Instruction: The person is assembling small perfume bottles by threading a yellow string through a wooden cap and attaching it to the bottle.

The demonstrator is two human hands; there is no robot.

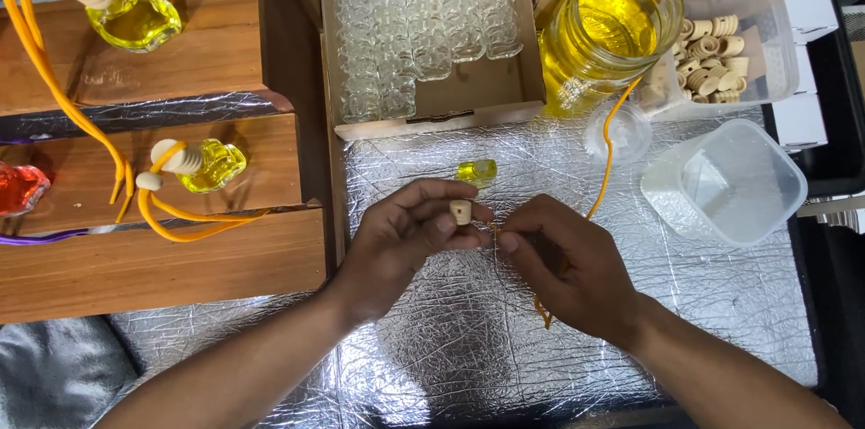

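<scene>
Brown cardboard box (pixel 468 104) — clear bottles, white boxes (pixel 802 114) right

Two finished yellow bottles (pixel 135 14) (pixel 212 165) on the wooden steps, one small filled bottle (pixel 477 171) on the foil, one big jar (pixel 613 32), two plastic tubs (pixel 775 41) (pixel 725 181).

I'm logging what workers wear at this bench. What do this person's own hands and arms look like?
Both arms are bare to the frame's edge: no sleeves, gloves, watch or bracelets visible. The left hand and right hand show no rings, with short, unpainted nails.
</scene>
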